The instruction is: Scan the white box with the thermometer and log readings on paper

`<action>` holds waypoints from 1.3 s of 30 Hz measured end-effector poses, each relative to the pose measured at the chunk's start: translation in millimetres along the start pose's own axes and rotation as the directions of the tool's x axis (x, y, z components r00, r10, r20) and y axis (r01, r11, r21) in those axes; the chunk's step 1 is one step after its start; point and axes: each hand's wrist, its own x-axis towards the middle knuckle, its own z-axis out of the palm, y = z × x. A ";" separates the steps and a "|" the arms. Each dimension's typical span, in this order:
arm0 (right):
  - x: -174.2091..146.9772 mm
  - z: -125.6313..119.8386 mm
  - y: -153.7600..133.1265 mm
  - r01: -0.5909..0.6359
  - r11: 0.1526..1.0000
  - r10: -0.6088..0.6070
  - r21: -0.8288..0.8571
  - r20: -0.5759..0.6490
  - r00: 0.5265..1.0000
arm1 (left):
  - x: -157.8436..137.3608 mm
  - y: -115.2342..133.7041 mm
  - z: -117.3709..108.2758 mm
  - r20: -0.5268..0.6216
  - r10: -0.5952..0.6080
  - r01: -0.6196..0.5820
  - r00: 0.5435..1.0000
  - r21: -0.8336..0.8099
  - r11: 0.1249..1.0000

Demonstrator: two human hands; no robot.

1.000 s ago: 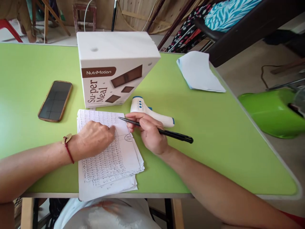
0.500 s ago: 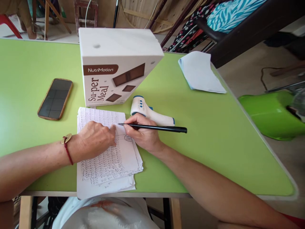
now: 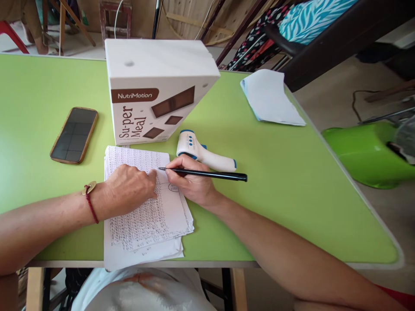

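Observation:
A stack of white sheets (image 3: 177,218) covered in dense handwriting lies near the table's front edge. My left hand (image 3: 132,189) rests on its upper half, empty, with the index finger and thumb apart and pressed to the paper; the other fingers curl partly out of sight. Between the thumb and fingers of my right hand (image 3: 193,179) is a black pen (image 3: 223,175), its tip at the paper just right of my left index finger. A circled note shows beside my right hand. Right behind that hand lies a white and blue infrared thermometer (image 3: 212,159).
A white NutriMotion box (image 3: 162,58) stands upright behind the papers. Left of it lies a smartphone (image 3: 74,134) in a brown case. Folded white paper (image 3: 272,97) sits at the back right of the green table (image 3: 292,190). A green bin (image 3: 366,151) stands beyond the right edge.
The pen's tip and my right hand have shifted slightly left along the paper. My left hand stays in place; the whole view has moved a little.

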 end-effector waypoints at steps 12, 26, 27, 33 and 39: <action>0.3 -0.1 1.4 0.065 0.998 -0.065 -0.011 -0.003 0.998 | 2.6 0.8 -7.6 0.119 -0.017 0.020 0.993 -0.021 1.000; 0.8 -0.5 2.0 0.071 0.997 -0.071 -0.019 -0.005 0.997 | 1.8 0.5 -5.5 0.101 -0.024 0.025 0.995 -0.007 1.000; 0.8 -0.6 1.8 0.072 0.997 -0.072 -0.016 -0.003 0.997 | 1.8 0.3 -5.5 0.104 -0.022 0.023 0.994 -0.008 1.000; 0.0 -0.5 1.9 0.091 0.996 -0.092 -0.025 -0.018 0.996 | 0.8 -0.1 -3.7 0.074 -0.018 0.018 0.997 0.004 1.000; 0.4 -0.5 1.6 0.081 0.996 -0.082 -0.039 -0.025 0.996 | 0.1 -1.1 -1.1 0.038 -0.002 0.001 0.999 0.011 1.000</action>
